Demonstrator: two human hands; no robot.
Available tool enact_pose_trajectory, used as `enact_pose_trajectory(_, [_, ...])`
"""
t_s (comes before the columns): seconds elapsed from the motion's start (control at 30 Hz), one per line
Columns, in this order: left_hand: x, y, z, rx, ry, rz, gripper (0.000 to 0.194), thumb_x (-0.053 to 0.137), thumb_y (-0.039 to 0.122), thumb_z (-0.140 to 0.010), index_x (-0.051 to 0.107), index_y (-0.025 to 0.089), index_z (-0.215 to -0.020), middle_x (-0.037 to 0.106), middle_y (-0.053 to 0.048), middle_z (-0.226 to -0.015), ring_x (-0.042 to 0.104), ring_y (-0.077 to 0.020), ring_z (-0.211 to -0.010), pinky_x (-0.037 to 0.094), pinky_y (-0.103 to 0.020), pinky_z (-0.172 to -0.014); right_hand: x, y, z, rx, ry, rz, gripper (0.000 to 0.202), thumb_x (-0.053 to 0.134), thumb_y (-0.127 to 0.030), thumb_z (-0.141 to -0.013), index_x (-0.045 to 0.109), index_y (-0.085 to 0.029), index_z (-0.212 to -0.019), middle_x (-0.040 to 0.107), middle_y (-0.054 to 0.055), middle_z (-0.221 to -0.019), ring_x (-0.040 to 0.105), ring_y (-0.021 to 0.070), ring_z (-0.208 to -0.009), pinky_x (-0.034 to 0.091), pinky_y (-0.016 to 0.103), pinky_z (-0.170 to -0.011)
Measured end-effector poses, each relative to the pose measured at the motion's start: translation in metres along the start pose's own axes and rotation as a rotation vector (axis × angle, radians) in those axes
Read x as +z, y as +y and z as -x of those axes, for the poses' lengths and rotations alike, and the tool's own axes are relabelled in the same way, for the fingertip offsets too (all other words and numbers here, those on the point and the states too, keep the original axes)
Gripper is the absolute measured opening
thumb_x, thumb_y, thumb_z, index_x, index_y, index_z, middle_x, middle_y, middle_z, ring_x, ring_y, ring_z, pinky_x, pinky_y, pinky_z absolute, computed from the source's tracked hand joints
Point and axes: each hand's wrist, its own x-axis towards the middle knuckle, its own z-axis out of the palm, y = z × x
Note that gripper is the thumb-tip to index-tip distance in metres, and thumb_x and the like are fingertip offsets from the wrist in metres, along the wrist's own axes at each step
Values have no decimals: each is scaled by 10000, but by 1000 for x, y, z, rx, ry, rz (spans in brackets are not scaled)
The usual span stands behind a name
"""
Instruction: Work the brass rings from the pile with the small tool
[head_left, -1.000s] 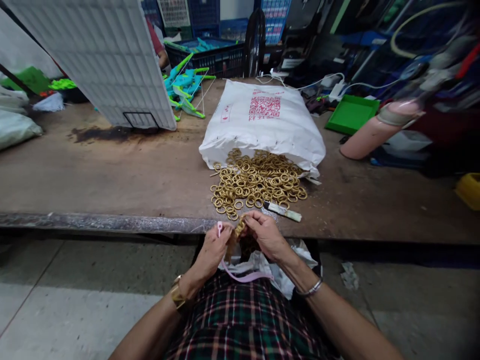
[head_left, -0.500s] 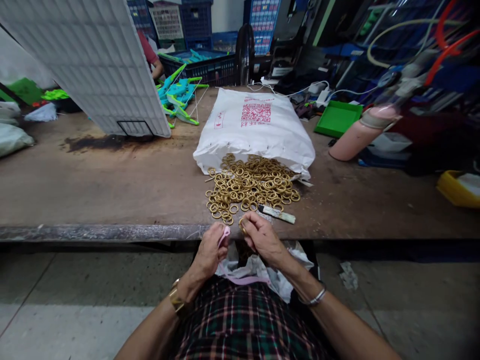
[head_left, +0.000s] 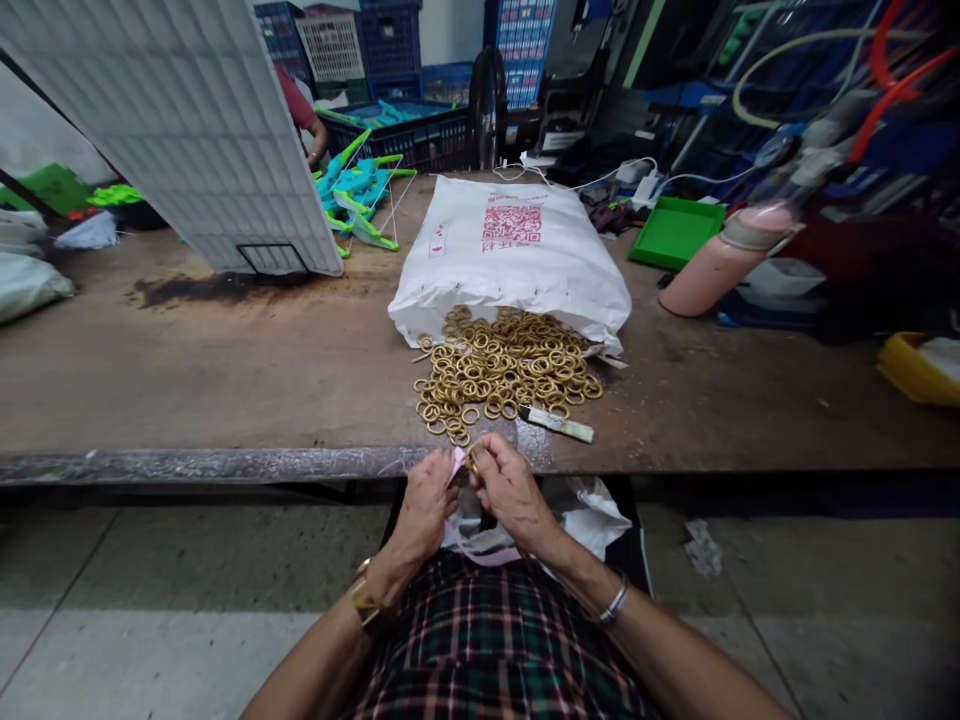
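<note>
Left hand [head_left: 429, 502]: grip pinching pink strap [head_left: 458, 459]. Right hand [head_left: 514, 497]: grip pinching gold ring [head_left: 472, 461] beside strap, near front edge of tabletop [head_left: 187, 375]. Ring pile [head_left: 510, 372] beyond.

Pink strap [head_left: 487, 558] and gold ring [head_left: 472, 462], partly covered by the hands.
The left hand [head_left: 424, 505] hides part of the strap and the right hand [head_left: 514, 495] most of the ring; whether the two touch is too small to tell. The white bag [head_left: 502, 270] covers the back of the ring pile [head_left: 510, 372]. A white panel [head_left: 202, 130], cut off at the top, hides most of a co-worker [head_left: 295, 100]; a yellow bin [head_left: 904, 372] is cropped at right.
</note>
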Motion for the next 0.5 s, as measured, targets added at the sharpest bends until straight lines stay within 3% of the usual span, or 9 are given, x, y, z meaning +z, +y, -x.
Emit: enact_pose_trajectory(0.5, [-10, 0, 3, -164, -225, 225, 291, 659, 358, -707, 479, 135, -760, 389, 71, -538, 239, 5, -375, 155, -117, -348, 4, -6, 6, -69, 108, 213, 193, 318, -324, -865, 404, -213, -731, 409, -52, -597, 412, 101, -546, 347, 215, -525])
